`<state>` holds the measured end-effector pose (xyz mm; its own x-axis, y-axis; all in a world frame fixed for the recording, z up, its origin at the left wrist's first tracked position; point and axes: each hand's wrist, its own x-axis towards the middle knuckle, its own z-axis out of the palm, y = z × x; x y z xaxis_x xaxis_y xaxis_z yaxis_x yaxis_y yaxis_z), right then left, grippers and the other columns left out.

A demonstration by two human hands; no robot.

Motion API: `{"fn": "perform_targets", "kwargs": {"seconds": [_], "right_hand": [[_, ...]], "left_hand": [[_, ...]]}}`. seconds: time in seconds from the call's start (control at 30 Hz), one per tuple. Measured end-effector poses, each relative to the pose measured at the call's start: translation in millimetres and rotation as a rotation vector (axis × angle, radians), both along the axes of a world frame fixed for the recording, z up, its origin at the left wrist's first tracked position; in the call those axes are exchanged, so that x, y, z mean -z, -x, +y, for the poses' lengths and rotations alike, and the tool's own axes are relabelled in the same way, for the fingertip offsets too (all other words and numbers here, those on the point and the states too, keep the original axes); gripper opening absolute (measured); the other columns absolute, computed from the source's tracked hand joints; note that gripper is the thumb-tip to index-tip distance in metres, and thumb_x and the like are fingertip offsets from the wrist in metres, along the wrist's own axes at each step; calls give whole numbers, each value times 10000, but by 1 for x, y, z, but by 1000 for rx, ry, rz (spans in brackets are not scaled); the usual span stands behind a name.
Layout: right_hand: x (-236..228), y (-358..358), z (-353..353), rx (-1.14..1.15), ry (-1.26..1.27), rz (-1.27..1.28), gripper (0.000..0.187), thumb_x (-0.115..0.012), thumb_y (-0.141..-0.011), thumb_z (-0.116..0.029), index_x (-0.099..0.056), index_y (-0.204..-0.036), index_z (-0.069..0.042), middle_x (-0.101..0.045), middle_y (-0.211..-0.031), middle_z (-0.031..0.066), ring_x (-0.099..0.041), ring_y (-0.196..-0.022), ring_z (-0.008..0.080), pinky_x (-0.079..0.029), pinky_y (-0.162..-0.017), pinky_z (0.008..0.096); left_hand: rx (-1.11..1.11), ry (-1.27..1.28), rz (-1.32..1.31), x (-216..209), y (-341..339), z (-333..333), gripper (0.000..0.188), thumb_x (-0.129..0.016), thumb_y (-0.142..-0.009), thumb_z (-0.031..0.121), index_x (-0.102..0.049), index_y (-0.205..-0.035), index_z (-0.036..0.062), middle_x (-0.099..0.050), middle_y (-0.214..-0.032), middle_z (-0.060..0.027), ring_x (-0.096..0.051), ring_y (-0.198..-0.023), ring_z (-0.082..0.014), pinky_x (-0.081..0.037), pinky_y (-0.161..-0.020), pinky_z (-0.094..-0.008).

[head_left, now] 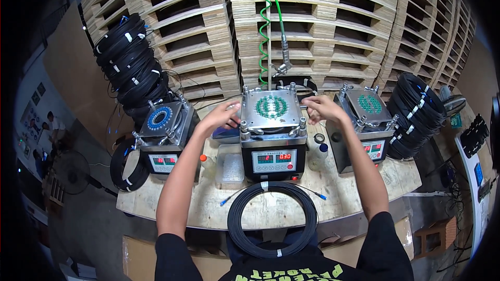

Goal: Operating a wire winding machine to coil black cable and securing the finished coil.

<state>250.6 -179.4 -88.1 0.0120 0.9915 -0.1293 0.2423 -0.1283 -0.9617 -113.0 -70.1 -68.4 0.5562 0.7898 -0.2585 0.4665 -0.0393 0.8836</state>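
Note:
A polishing machine (273, 164) with a lit red display stands in the middle of the table. Its square metal top plate (255, 120) carries a ring of green connectors (271, 107) and has a post at each corner. Beside the plate's left edge is my left hand (222, 116), fingers bent and apart. My right hand (321, 109) is at the right edge, its fingers curved and spread close to the plate's side. Nothing shows clearly in either hand. A coil of black cable (237, 213) with blue-tipped ends lies in front, at the near table edge.
Similar machines stand left (165, 162) and right (371, 148), with blue and green connectors. A clear tub (230, 169) of white contents and small bottles (323, 148) flank the middle machine. Black cable coils (125, 62) are stacked behind. A green air hose (264, 31) hangs before wooden pallets (192, 26).

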Motion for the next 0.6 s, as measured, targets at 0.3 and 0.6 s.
{"fn": "perform_targets", "kwargs": {"seconds": [0.3, 0.6], "right_hand": [[37, 25, 60, 128, -3, 66, 189, -739, -922, -267, -657, -863, -106, -516, -646, -69, -476, -532, 41, -371, -430, 210], [-44, 65, 64, 216, -225, 587, 231, -634, -918, -159, -596, -748, -8, -546, -545, 48, -555, -430, 143, -417, -378, 246]], "left_hand": [[-147, -93, -234, 33, -31, -6, 615, -706, -952, 343, -462, -1475, 131, -625, -883, -34, -564, -735, -122, -463, -637, -274], [-25, -136, -388, -1, -20, -22, 634, -789, -884, 241, -532, -1451, 120, -651, -899, 12, -556, -803, -78, -449, -749, -247]]}}
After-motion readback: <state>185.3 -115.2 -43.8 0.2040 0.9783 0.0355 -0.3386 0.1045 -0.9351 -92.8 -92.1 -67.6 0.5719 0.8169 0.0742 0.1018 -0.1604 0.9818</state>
